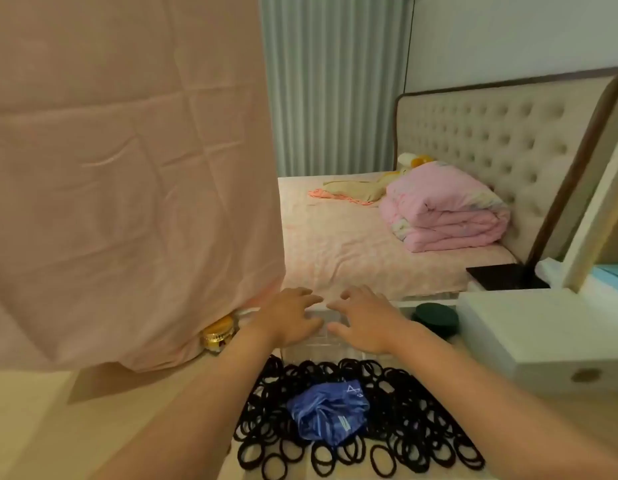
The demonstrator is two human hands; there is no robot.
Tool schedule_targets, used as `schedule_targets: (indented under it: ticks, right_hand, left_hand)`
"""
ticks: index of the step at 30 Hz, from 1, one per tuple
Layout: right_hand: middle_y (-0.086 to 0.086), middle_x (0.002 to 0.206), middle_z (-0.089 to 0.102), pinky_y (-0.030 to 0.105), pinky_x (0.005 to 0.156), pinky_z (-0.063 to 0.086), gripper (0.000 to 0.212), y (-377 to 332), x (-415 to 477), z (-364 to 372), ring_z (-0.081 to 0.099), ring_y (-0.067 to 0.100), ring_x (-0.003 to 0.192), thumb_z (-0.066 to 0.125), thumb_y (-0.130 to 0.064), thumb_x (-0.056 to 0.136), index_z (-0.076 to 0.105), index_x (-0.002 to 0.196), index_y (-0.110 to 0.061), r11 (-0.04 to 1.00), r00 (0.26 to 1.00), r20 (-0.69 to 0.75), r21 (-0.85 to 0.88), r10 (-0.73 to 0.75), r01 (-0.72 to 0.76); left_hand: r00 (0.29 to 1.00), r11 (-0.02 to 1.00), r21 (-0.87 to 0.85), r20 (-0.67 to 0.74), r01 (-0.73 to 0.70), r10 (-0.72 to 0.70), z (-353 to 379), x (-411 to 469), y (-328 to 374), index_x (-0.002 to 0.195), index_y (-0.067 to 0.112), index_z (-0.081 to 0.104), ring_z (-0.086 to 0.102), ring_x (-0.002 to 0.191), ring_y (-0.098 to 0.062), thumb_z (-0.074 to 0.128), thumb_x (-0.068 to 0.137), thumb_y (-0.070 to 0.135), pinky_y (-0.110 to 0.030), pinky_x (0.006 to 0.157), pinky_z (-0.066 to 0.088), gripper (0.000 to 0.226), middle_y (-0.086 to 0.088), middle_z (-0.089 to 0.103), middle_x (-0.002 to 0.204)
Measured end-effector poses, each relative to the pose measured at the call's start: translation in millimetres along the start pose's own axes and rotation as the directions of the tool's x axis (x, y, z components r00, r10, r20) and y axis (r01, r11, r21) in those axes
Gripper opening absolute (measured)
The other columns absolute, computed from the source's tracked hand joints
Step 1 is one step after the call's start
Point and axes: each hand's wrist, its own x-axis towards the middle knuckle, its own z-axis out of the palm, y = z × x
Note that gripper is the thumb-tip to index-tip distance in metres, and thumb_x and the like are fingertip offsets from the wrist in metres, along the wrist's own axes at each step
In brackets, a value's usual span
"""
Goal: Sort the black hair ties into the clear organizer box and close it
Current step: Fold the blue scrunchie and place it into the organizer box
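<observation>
A heap of black hair ties (404, 427) lies spread on the pale table in front of me. On the heap sits a crumpled blue plastic bag (330, 412). Just beyond it stands the clear organizer box (330, 341), mostly covered by my hands. My left hand (288, 318) rests on the box's left side with fingers spread. My right hand (364, 320) lies over its right side, fingers also spread and loosely bent. Whether the lid is up or down is hidden by my hands.
A pink cloth (127, 185) hangs at the left, with a gold-lidded jar (217, 336) at its foot. A dark green round tin (435, 317) and a white box (543, 336) stand at the right. A bed with a folded pink quilt (446, 209) lies behind.
</observation>
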Motion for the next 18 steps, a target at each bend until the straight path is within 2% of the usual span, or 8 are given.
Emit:
schedule_targets:
  ticks: [2,5,8,11,15,18]
  right_hand:
    - [0.008,0.154,0.036,0.049,0.113,0.030,0.060,-0.2,-5.8,10.0,0.028,0.027,0.142,0.039,-0.062,0.099,0.039,0.152,-0.034,0.998,0.999,-0.029,-0.067,0.018,-0.019]
    - [0.007,0.153,0.035,0.047,0.112,0.030,0.064,1.1,-16.2,28.9,0.027,0.026,0.143,0.045,-0.062,0.096,0.038,0.153,-0.034,0.997,0.998,-0.057,-0.070,0.038,-0.042]
    - [0.006,0.159,0.030,0.048,0.117,0.028,0.067,2.1,-23.1,46.5,0.024,0.027,0.146,0.050,-0.054,0.097,0.029,0.157,-0.032,0.995,0.996,-0.087,-0.092,0.024,-0.032]
    - [0.005,0.159,0.032,0.050,0.116,0.031,0.061,5.0,-22.0,59.2,0.030,0.027,0.144,0.050,-0.044,0.102,0.029,0.157,-0.030,0.990,0.987,-0.159,-0.141,0.003,-0.026]
    - [0.004,0.152,0.042,0.046,0.107,0.041,0.052,4.6,-19.0,66.9,0.042,0.027,0.136,0.047,-0.037,0.104,0.033,0.153,-0.027,0.974,0.974,-0.223,-0.225,-0.039,-0.012]
    - [0.008,0.150,0.045,0.045,0.102,0.045,0.051,4.3,-17.1,68.3,0.048,0.029,0.131,0.043,-0.036,0.106,0.030,0.153,-0.021,0.938,0.974,-0.211,-0.348,-0.082,0.003]
  left_hand:
    - [0.999,0.999,0.034,-0.034,-0.023,0.024,13.6,-7.1,0.2,0.148,0.032,0.045,0.028,0.146,-0.020,0.049,0.095,0.049,-0.042,0.118,0.027,0.056,0.001,0.035,0.159]
    - [0.996,1.000,0.014,-0.091,-0.015,0.017,32.8,-20.7,-0.1,0.147,0.032,0.045,0.029,0.144,-0.021,0.055,0.093,0.050,-0.042,0.118,0.027,0.058,-0.001,0.036,0.157]
    - [0.995,1.000,-0.002,-0.100,-0.005,0.004,44.7,-32.0,-6.2,0.151,0.033,0.038,0.020,0.147,-0.021,0.064,0.086,0.052,-0.040,0.119,0.022,0.073,-0.001,0.028,0.160]
    - [0.990,0.996,-0.085,-0.138,0.020,-0.032,52.1,-38.2,-14.9,0.152,0.033,0.038,0.015,0.150,-0.022,0.072,0.082,0.050,-0.040,0.120,0.019,0.080,-0.001,0.024,0.162]
    - [0.973,0.964,-0.264,-0.221,0.005,-0.065,60.0,-38.4,-28.5,0.146,0.030,0.047,0.029,0.147,-0.021,0.079,0.082,0.042,-0.038,0.119,0.025,0.073,0.002,0.032,0.160]
    - [0.958,0.953,-0.300,-0.280,-0.031,-0.057,63.6,-36.8,-36.3,0.141,0.029,0.055,0.038,0.143,-0.018,0.083,0.078,0.040,-0.035,0.117,0.029,0.070,0.004,0.040,0.156]
